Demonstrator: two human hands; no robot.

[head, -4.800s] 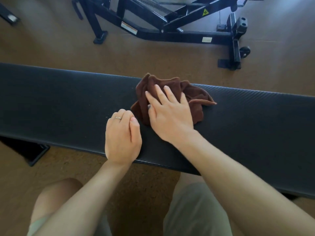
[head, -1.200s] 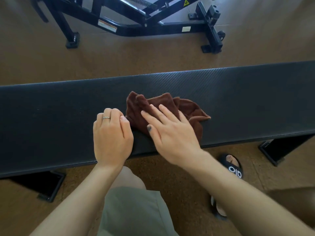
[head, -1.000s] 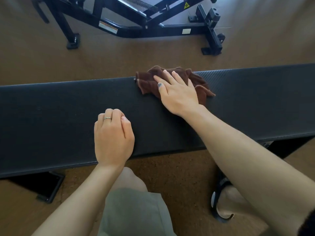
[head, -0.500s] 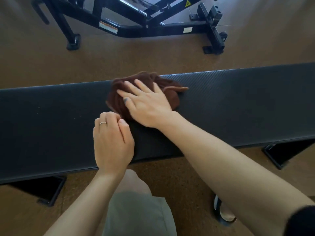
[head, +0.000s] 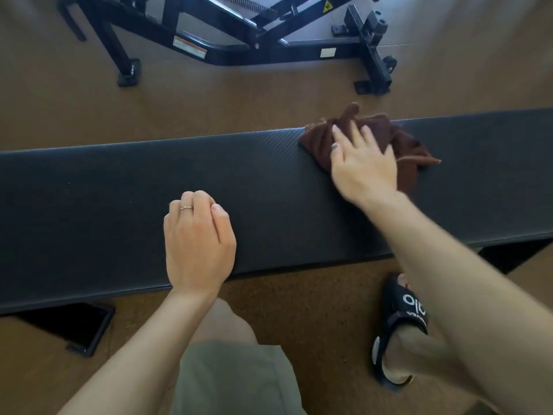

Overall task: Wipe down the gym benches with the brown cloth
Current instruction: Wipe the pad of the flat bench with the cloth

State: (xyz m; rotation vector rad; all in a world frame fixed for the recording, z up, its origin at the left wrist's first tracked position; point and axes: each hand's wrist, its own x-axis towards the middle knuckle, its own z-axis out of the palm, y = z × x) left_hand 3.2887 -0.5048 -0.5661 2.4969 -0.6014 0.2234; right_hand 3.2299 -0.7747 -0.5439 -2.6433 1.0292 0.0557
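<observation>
A long black padded gym bench (head: 104,205) runs across the view from left to right. The crumpled brown cloth (head: 410,148) lies on its far edge, right of centre. My right hand (head: 362,163) presses flat on the cloth, fingers spread and blurred with motion. Resting on the bench's near half is my left hand (head: 197,241), its fingers curled under into a loose fist, a ring on one finger, nothing in it.
A black steel exercise machine frame (head: 239,52) stands on the brown floor beyond the bench. The bench's black feet show at lower left (head: 74,327) and right. My foot in a black slide sandal (head: 398,324) is under my right arm.
My right hand has swept the cloth to the right along the bench's far edge, away from my left hand. My left hand has stayed put on the bench.
</observation>
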